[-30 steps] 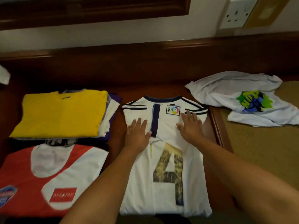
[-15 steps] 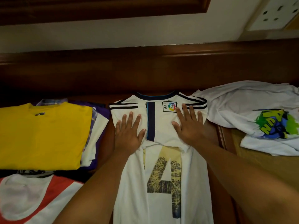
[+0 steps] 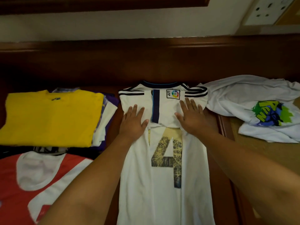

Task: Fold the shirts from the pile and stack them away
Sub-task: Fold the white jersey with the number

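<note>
A white football jersey [image 3: 164, 192] with a faded number 4 and dark shoulder stripes lies lengthwise in the middle, both sleeves folded inward across its back. My left hand [image 3: 133, 122] rests flat on the left folded sleeve, fingers spread. My right hand [image 3: 192, 116] presses flat on the right folded sleeve below the league badge. At the left sits a stack of folded shirts topped by a yellow shirt [image 3: 50, 117]. A folded red and white shirt [image 3: 40, 179] lies in front of that stack. An unfolded white shirt [image 3: 253, 101] with a green and blue print is crumpled at the right.
A dark wooden ledge [image 3: 146, 62] runs along the back under a pale wall with a socket plate [image 3: 267, 10]. At the right a woven mat surface [image 3: 263, 153] begins past a wooden rim, with the crumpled shirt partly on it.
The view has moved closer and tilted down, so everything sits lower and larger in frame. Both hands stay flat on the jersey's folded sleeves, sliding slightly toward the collar.
</note>
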Demonstrator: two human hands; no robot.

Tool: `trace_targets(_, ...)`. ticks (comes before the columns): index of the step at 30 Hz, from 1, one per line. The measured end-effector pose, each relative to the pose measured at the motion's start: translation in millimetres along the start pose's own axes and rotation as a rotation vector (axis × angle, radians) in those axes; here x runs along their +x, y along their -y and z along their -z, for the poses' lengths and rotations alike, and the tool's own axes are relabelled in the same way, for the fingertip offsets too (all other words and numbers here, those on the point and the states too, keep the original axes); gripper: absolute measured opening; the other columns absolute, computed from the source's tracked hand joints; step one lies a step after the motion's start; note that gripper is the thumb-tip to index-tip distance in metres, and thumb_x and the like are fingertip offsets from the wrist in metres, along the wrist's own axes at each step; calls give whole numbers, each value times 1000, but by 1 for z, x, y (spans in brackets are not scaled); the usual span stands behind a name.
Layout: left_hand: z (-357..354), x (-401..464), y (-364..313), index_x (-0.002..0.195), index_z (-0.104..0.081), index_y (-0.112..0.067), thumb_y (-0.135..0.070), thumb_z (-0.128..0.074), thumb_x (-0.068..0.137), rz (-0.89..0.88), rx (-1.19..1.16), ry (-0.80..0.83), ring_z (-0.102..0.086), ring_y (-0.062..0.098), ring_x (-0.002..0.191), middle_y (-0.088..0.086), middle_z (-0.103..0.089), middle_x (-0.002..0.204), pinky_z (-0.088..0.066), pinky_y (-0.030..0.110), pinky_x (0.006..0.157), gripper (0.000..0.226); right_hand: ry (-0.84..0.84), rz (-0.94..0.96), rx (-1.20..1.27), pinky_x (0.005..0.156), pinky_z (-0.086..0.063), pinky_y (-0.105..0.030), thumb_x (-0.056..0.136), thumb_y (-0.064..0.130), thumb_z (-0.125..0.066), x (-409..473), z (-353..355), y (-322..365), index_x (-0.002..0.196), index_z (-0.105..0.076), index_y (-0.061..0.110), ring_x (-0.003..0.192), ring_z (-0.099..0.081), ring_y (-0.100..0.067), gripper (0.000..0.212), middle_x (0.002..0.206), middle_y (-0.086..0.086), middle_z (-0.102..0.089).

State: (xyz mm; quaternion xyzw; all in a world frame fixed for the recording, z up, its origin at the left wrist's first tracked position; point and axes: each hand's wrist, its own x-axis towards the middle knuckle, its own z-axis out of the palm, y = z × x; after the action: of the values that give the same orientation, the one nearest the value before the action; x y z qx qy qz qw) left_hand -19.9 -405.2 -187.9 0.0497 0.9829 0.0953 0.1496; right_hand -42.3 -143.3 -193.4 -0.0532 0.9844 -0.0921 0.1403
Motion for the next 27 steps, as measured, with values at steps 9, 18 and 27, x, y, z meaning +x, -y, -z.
trace_targets(9,-35,-173,-13,152,-19,-21,-43,-34,101,21,-84,66,-11,24,147,5,-13,160,-12,40,117,58,-39,-105,321,116,-19,-38,102,45,-32,-183,-26,38,149,-29,12,144,-21,-27,58,157,-12,-25)
trace_targets(18,-97,-351,-11,127,-57,-12,-24,-53,96,269,-459,-134,-46,24,121,8,-52,131,-41,34,100,34,-114,-495,831,96,-44,-39,98,12,-48,-370,-82,64,123,-57,3,113,-54,-30,27,123,-16,-58)
trace_targets(27,-128,-369,-1,140,-41,-7,-8,-57,92,811,-1077,105,-49,32,122,16,-47,139,-43,39,96,51,69,-908,1083,86,-47,-44,94,17,-54,-391,-118,39,132,-51,7,104,-56,-34,39,122,-16,-57)
